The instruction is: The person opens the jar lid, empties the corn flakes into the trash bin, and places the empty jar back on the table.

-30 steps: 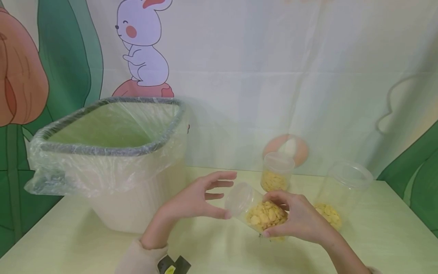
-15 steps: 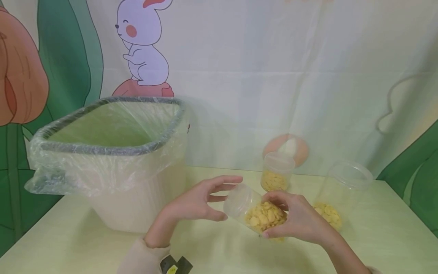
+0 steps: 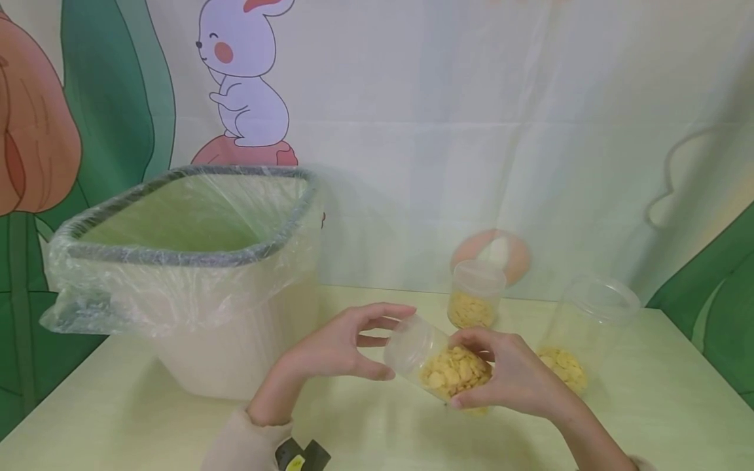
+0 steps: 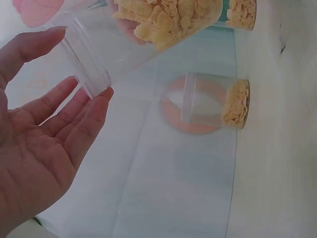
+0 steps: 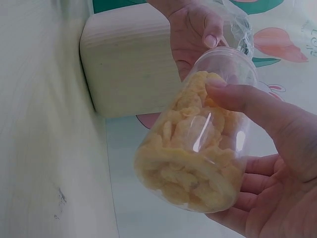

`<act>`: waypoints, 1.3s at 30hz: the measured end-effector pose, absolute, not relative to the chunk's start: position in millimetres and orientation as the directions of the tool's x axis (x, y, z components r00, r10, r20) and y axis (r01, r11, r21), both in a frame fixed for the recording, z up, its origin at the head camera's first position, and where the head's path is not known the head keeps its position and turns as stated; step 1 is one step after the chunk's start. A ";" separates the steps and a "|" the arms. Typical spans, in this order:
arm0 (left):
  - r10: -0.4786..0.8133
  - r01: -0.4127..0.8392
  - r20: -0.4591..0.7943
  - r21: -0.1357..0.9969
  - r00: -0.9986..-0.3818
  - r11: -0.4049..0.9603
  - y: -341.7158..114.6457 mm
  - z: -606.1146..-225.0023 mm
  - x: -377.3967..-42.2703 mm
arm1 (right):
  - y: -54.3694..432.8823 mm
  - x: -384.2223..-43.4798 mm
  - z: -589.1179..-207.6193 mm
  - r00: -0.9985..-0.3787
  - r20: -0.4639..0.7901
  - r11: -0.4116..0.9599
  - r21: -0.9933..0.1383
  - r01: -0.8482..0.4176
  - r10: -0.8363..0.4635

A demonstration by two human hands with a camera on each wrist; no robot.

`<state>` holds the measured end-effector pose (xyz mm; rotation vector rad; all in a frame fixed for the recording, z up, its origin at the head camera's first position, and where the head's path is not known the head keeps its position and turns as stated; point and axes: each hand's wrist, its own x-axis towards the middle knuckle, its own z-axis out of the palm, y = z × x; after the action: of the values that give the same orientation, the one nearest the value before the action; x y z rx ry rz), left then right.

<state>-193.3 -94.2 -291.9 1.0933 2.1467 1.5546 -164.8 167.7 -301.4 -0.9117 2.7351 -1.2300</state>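
A clear plastic jar (image 3: pixel 436 366), partly filled with yellow flakes (image 5: pixel 188 134) like corn flakes, is held tilted above the table, its lidded end up and toward the left. My right hand (image 3: pixel 518 373) grips the lower part, thumb on one side and fingers round the other. At the upper end, the thumb and fingertips of my left hand (image 3: pixel 341 343) hold the clear lid (image 4: pixel 81 57) by its edges; its palm stays apart from the jar. Behind the held jar stands a similar lidded jar (image 3: pixel 474 304) with fewer flakes.
A large bin (image 3: pixel 218 333) with a clear plastic liner and grey rim stands at the left. On the right is a bigger clear jar (image 3: pixel 589 327) with flakes at its bottom. A printed cloth (image 3: pixel 389 144) hangs behind the pale table (image 3: pixel 353 425).
My left hand has moved slightly right, its fingers coming further over the lid. The jar has shifted very slightly left in my right hand's grip; the other jars and bin stay put.
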 end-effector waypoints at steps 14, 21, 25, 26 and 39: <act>0.675 0.410 0.213 0.900 -0.707 0.145 -96.1 -292.5 -193.5 | 167.7 -166.1 -301.6 -0.833 0.226 0.526 -0.684 -0.505 -0.506; 0.670 0.406 0.214 0.903 -0.711 0.143 -98.8 -291.7 -193.9 | 169.3 -167.2 -300.8 -0.844 0.208 0.542 -0.685 -0.487 -0.495; 0.670 0.400 0.211 0.906 -0.712 0.140 -99.6 -291.5 -194.5 | 170.1 -167.7 -300.5 -0.847 0.202 0.544 -0.688 -0.481 -0.492; 0.669 0.399 0.210 0.906 -0.713 0.140 -99.9 -291.5 -194.7 | 170.4 -167.8 -300.6 -0.847 0.202 0.544 -0.688 -0.480 -0.492; 0.666 0.388 0.192 0.908 -0.721 0.157 -102.9 -292.0 -198.2 | 174.6 -170.0 -301.0 -0.870 0.186 0.573 -0.687 -0.448 -0.456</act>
<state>-198.2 -102.9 -292.0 1.0220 2.1821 1.5881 -170.0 174.6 -301.0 -0.7977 2.7757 -1.2066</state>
